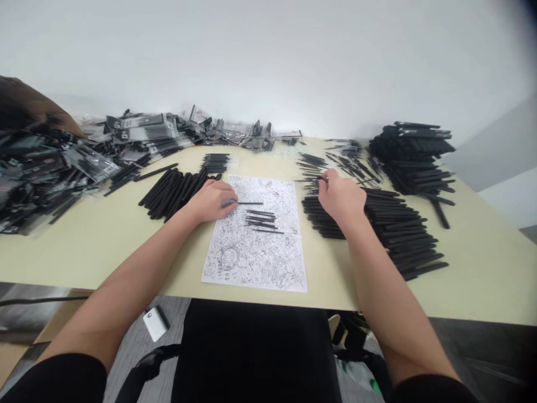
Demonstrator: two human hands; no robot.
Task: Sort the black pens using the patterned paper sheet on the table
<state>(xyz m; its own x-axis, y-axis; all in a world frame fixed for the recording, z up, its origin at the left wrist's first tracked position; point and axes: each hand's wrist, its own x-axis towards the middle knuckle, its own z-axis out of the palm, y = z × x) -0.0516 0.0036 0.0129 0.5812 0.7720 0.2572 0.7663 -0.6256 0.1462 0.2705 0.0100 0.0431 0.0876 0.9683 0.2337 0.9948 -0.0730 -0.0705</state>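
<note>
Black rods (262,221) in heaps either side of a printed sheet (255,263)

The right hand (342,196) is nearly closed, its thumb and fingertips pinching a thin black rod (310,180) that sticks out to the left, above the loose rods at the near end of a long pile (335,210). The left hand (212,201) rests on the sheet, loosely curled. A grey covering (229,202) seems to sit on one fingertip, and a single rod (250,203) extends from beneath it, though the view does not show whether that hand grips the rod or only touches it.

A few more rods lie side by side on the sheet, which is covered in dense black scribble-like print. To its left is a slanted pile (174,193), with a small neat stack (216,162) behind it. At the far right, a taller stack (413,151) stands behind scattered rods (350,159). Tips and fine details of the rods are too small to make out.

Clear plastic packets (50,173) with dark contents are heaped along the left and back of the pale cream bench (474,285). Their labels are unreadable. A blurred brown shape (25,103) is cut off at the top left corner and cannot be identified. Behind the bench is a white wall (268,56). Below its front edge, a white box-like object (154,323) lies on the grey floor (134,358).
</note>
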